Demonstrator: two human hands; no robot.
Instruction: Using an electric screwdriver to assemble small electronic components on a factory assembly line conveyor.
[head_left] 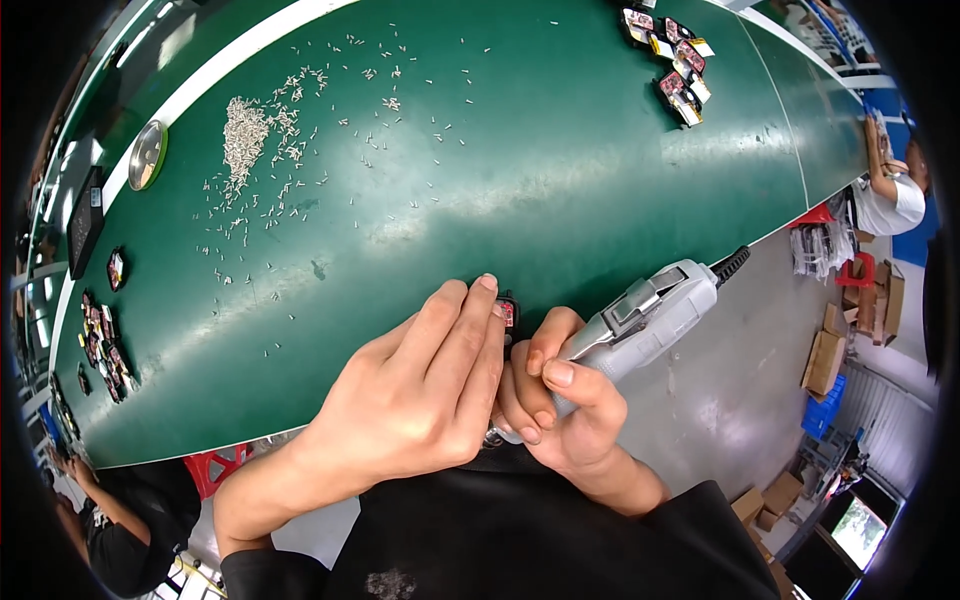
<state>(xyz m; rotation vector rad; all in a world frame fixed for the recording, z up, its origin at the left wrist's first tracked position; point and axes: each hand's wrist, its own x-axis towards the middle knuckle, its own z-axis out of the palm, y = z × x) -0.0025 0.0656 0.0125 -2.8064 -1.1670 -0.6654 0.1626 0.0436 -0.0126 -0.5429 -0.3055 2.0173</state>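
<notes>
My right hand is wrapped round a grey electric screwdriver, whose black coiled cord leads off to the upper right. The tool lies slantwise, its lower end running down between my hands, where its tip is hidden. My left hand is closed, fingers together, over a small black casing with a red inside. Only the casing's far end shows past my fingertips, at the near edge of the green table. Both hands meet close to my body, fingers almost touching.
Small silver screws lie heaped and scattered over the green tabletop. At far left are a round green-rimmed dish, a black box and a cluster of small units. More open units lie far right. Co-workers sit at both sides.
</notes>
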